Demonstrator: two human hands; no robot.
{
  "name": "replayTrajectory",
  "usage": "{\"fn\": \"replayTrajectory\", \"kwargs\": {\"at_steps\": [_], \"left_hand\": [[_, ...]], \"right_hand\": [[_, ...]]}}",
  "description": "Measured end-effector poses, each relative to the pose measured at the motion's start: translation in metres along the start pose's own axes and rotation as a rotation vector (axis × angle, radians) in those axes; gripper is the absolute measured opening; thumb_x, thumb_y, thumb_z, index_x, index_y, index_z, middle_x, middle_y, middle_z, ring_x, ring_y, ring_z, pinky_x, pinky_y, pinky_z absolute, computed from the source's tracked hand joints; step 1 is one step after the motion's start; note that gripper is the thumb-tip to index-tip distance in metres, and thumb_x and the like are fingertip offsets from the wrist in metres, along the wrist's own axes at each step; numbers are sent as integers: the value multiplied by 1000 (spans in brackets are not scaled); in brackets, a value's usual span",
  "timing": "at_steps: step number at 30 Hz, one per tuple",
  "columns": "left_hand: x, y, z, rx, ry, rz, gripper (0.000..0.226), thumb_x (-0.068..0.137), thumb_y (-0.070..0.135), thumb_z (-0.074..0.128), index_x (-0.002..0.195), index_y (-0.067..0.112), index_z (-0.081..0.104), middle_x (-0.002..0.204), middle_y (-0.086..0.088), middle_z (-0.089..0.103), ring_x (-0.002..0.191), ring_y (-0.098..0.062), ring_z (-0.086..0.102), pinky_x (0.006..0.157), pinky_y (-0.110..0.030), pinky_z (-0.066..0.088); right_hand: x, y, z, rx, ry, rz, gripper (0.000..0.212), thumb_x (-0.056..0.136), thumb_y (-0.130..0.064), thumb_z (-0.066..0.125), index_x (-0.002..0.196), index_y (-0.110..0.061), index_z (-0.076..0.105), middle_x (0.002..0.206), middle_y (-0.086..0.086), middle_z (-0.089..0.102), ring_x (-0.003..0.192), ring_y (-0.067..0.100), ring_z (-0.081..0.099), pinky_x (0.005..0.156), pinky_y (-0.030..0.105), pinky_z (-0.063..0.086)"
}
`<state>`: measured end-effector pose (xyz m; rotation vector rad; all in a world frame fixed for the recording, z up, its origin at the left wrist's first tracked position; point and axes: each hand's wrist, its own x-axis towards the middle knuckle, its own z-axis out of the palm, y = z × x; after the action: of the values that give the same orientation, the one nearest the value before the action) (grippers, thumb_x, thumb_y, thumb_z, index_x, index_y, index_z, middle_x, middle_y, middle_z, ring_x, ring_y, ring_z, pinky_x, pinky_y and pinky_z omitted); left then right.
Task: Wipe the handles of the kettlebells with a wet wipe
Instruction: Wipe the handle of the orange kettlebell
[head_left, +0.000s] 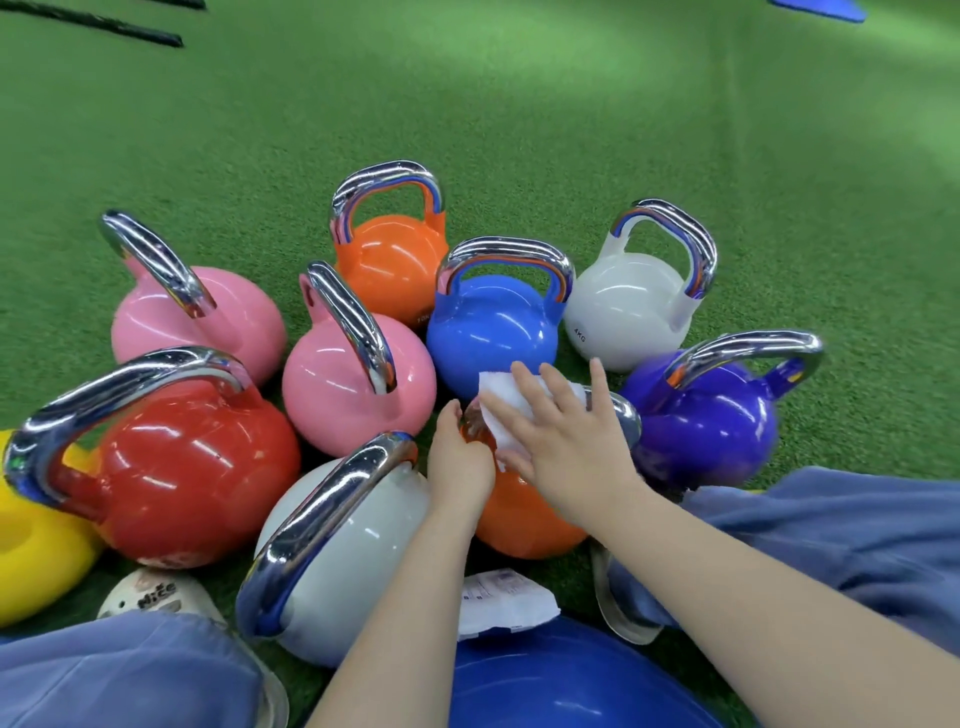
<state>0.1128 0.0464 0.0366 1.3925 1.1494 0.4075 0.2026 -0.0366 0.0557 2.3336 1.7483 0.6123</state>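
Observation:
Several coloured kettlebells with chrome handles stand packed together on green turf (519, 104). Nearest to me is an orange kettlebell (524, 519); the right end of its handle (627, 418) shows past my fingers. My left hand (460, 462) grips the left end of that handle, fingers curled. With fingers straight and spread, my right hand (566, 441) presses a white wet wipe (506, 397) onto the top of the handle. The middle of the handle is hidden under the wipe and my hands.
Around the orange one stand a grey kettlebell (343, 561), a red one (197, 467), two pink ones, a blue one (493, 332), a white one (623, 306) and a purple one (706, 415). A wipe pack (506, 603) lies by a blue ball (566, 686). My knees flank both sides.

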Motion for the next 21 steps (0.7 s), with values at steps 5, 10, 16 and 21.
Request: {"fn": "replayTrajectory", "kwargs": {"at_steps": [5, 10, 16, 21], "left_hand": [[1, -14, 2, 131, -9, -40, 58, 79, -5, 39, 135, 9, 43, 135, -4, 50, 124, -24, 46, 106, -38, 36], [-8, -13, 3, 243, -71, 9, 39, 85, -2, 38, 119, 10, 54, 118, -11, 60, 111, -29, 55, 89, -32, 41], [-2, -33, 11, 378, -148, -68, 32, 85, -3, 38, 111, 0, 56, 110, -18, 62, 103, -34, 57, 78, -32, 42], [-7, -28, 9, 549, -185, -28, 23, 92, 2, 37, 105, -4, 55, 107, -20, 61, 100, -35, 55, 58, -22, 24]], "right_hand": [[-10, -9, -4, 185, 1, 371, 54, 89, -50, 27, 138, -30, 42, 136, 6, 52, 123, 28, 50, 102, 62, 15], [-5, -5, -4, 153, 66, 476, 45, 86, -41, 34, 124, -29, 57, 111, -1, 64, 105, 23, 60, 101, 65, 26], [26, -13, 0, 61, 31, 199, 25, 72, -29, 63, 97, -29, 67, 76, -3, 61, 69, 23, 58, 103, 61, 18], [45, -34, -9, -111, -132, -40, 10, 69, -22, 63, 69, -29, 69, 63, -7, 56, 64, 19, 57, 105, 55, 32]]}}
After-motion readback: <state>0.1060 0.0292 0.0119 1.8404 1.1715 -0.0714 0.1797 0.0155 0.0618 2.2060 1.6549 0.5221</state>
